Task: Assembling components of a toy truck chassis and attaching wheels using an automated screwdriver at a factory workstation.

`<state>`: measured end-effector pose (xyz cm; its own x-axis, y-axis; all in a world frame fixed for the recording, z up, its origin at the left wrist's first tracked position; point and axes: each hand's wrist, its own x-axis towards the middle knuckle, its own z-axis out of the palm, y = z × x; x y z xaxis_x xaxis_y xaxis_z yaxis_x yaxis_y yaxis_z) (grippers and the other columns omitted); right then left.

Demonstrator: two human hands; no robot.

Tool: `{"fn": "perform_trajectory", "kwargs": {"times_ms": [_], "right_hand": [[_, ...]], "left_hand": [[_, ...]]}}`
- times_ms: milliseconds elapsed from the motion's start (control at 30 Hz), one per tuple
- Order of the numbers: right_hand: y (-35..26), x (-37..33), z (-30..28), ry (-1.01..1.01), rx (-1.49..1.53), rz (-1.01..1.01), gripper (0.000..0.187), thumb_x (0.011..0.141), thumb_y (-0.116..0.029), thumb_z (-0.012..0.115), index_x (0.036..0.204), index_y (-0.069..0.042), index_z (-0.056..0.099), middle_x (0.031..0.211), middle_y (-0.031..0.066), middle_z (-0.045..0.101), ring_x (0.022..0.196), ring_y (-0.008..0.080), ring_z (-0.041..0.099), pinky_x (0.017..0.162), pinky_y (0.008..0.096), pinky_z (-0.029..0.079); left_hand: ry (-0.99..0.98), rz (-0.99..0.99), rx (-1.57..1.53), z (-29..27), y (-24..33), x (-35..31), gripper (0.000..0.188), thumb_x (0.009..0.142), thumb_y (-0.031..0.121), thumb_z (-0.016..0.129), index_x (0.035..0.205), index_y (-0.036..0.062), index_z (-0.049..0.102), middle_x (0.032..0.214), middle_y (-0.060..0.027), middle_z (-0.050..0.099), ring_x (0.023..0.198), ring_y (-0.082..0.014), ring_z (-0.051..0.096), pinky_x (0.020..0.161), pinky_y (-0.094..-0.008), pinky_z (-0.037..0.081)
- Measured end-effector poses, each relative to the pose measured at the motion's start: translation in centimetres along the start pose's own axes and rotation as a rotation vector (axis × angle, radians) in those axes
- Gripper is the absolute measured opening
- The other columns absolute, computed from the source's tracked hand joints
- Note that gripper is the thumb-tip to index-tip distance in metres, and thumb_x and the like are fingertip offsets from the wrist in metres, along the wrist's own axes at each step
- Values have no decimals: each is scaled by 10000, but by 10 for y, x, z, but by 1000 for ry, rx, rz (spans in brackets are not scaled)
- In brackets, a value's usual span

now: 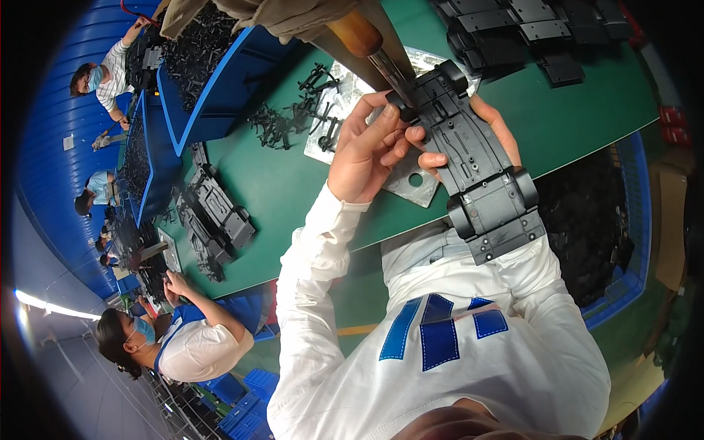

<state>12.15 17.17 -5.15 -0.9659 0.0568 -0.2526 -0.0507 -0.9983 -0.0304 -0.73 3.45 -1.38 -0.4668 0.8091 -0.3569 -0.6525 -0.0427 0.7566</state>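
A black plastic toy car chassis (477, 158) with rounded wheel arches is held at a slant above my lap, its far end over the table edge. My right hand (500, 130) wraps round it from beneath, with fingertips curling over its left side. At the far left corner, my left hand (372, 147) is closed, thumb and forefinger pinched at the wheel arch. Whether a small part is also between those fingers is hidden. A screwdriver with an orange handle (357, 35) points down, its metal shaft reaching the chassis's far end.
Small black parts (282, 121) lie on the green table (286, 242) beside a metal plate (414, 183). More chassis stand left (220, 205) and far right (543, 29). Blue bins (194, 117) hold black pieces. A co-worker (198, 345) works at left; a filled crate (587, 227) is at right.
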Motion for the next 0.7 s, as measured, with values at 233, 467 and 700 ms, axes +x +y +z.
{"fn": "perform_trajectory", "kwargs": {"times_ms": [233, 467, 700], "right_hand": [[1, -2, 4, 29, 36, -35, 511, 1027, -404, 428, 1305, 17, 511, 1132, 186, 593, 957, 265, 534, 638, 333, 457], [1, -2, 3, 6, 37, -17, 518, 1030, -405, 420, 1304, 26, 507, 1146, 196, 590, 949, 266, 529, 632, 334, 457], [3, -1, 5, -26, 83, -23, 526, 1035, -403, 401, 1307, 36, 499, 1139, 208, 590, 960, 282, 530, 631, 338, 460]], "left_hand": [[27, 4, 7, 3, 0, 0, 310, 997, 223, 599, 1214, 42, 472, 797, -56, 552, 714, -115, 548, 582, -200, 370], [44, 16, 8, 1, 0, 0, 304, 993, 215, 604, 1214, 49, 477, 794, -40, 551, 709, -111, 547, 579, -198, 361], [21, -4, 5, -1, 1, 0, 303, 986, 215, 614, 1208, 52, 487, 793, -24, 549, 704, -102, 543, 574, -196, 352]]}}
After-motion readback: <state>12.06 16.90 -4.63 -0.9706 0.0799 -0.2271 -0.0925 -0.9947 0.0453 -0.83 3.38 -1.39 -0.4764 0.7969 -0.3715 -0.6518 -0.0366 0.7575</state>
